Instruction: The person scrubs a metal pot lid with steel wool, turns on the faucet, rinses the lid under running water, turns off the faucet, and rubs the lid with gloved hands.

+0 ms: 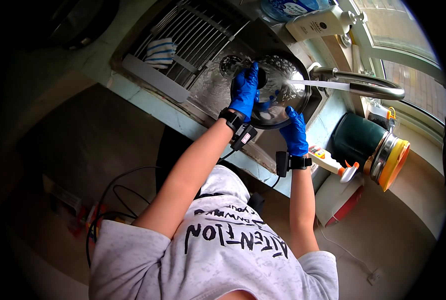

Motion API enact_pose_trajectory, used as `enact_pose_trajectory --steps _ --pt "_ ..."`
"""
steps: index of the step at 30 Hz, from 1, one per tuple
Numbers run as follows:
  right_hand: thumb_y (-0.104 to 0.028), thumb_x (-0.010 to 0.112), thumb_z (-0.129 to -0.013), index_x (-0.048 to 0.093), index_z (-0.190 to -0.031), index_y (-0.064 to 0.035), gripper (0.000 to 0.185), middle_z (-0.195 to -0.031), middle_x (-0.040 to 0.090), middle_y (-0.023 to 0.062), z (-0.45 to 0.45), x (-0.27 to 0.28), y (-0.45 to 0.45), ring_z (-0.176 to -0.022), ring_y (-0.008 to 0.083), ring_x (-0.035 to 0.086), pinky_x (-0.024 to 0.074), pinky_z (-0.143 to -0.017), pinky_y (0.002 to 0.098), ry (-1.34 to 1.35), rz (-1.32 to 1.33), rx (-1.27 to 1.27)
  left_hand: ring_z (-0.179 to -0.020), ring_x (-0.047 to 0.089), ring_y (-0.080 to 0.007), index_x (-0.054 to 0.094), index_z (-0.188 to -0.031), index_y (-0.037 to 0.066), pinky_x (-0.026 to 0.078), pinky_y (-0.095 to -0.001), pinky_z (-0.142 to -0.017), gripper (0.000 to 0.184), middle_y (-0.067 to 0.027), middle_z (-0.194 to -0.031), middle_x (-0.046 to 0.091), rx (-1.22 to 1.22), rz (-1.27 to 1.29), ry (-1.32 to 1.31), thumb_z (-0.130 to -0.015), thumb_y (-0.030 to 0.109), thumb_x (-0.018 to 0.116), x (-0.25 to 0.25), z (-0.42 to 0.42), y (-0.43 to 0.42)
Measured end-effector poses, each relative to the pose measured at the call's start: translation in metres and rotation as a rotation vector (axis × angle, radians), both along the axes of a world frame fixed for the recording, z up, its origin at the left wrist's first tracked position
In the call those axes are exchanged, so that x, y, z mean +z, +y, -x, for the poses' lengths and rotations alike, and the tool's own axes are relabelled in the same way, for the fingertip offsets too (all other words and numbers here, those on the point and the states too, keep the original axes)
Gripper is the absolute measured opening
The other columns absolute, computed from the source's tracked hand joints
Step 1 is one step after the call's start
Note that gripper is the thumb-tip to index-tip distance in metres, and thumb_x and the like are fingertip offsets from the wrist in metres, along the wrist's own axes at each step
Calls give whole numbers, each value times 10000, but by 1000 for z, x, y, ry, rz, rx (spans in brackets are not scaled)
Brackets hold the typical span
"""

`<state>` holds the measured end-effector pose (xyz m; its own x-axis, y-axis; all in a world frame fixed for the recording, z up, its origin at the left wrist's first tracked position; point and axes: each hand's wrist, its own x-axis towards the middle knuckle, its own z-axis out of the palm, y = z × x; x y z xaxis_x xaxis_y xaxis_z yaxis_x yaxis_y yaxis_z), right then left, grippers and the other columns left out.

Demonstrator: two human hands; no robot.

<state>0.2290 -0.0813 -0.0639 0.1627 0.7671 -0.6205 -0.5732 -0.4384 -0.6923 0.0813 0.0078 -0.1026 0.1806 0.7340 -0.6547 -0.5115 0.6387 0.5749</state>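
Observation:
A round, shiny, dark-rimmed pan or lid (275, 117) is tilted over the sink; which of the two it is, I cannot tell. Water from the faucet (378, 90) hits its surface and splashes. My right hand (295, 132), in a blue glove, grips its near right rim, thumb on top and fingers mostly hidden behind. Over its left part lies my blue-gloved left hand (245, 90), fingers bent beside a black rounded part. That hand's grip is partly hidden. Blue patches on the shiny surface look like glove reflections.
The sink (210, 80) has a metal rack (203, 30) across its left side, with a striped cloth (160, 52) on it. A pump bottle (320, 22) stands behind. To the right are a spray bottle (333, 162) and a dark green container (358, 135). Black cables hang near my left arm.

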Motion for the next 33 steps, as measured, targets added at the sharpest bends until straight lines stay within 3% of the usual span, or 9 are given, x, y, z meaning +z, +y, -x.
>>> enact_pose_trajectory --steps 6,9,13,20,22,27,28,31,33 --pt "-99 506 -746 541 -906 -43 172 -945 547 55 -9 2 -11 -873 182 513 357 -851 361 197 -89 -106 -369 446 -120 512 -711 87 389 -219 -382 361 -29 -489 474 -95 -201 -88 -781 430 426 1 11 2" --pt "-105 507 -744 540 -909 -50 177 -924 551 54 -24 -5 -14 -856 165 515 378 -819 352 205 -142 -103 -677 573 -178 511 -920 15 456 -230 -544 423 -107 -777 577 -295 -238 -499 -789 407 419 -10 11 3" --pt "-98 504 -752 543 -894 -52 155 -922 548 42 -35 -6 -14 -870 166 506 372 -836 347 217 -141 -109 -785 558 -220 390 -1105 47 464 -291 -681 407 -130 -928 529 -266 -291 -752 -799 312 445 0 14 1" --pt "-104 513 -744 549 -911 -44 181 -924 557 48 -33 1 -9 -868 164 512 361 -844 345 140 -114 -2 -568 563 -170 456 -954 64 478 -264 -509 320 -79 -750 532 -277 -417 -354 -735 271 562 7 11 7" --pt "-102 514 -744 546 -912 -45 181 -923 556 48 -22 13 -5 -866 166 512 373 -832 348 87 -108 25 -424 515 -148 474 -865 69 443 -251 -387 329 -55 -619 507 -362 -171 -267 -705 335 584 20 16 13" --pt "-87 521 -739 502 -924 -58 188 -878 535 47 -5 14 -3 -784 167 524 438 -728 331 40 -27 -118 -370 491 -155 504 -700 72 404 -274 -328 412 -64 -506 495 -250 -138 47 -749 477 444 10 11 15" --pt "-87 521 -739 502 -924 -58 188 -878 535 47 -5 17 -2 -784 167 524 438 -728 331 42 -28 -120 -370 491 -155 504 -700 72 404 -274 -328 412 -64 -506 495 -252 -140 48 -749 477 444 4 13 14" --pt "-80 518 -737 504 -918 -55 183 -864 535 44 -9 17 0 -781 166 523 438 -731 341 33 -66 -109 -498 539 -162 471 -926 52 452 -254 -465 326 -78 -602 548 -317 -407 -454 -790 347 450 -8 15 13" --pt "-73 517 -735 506 -913 -49 179 -854 537 45 -16 15 0 -781 166 523 440 -730 343 86 -68 -129 -504 542 -163 464 -934 50 450 -251 -472 307 -74 -623 550 -328 -413 -438 -781 315 477 -10 10 16"
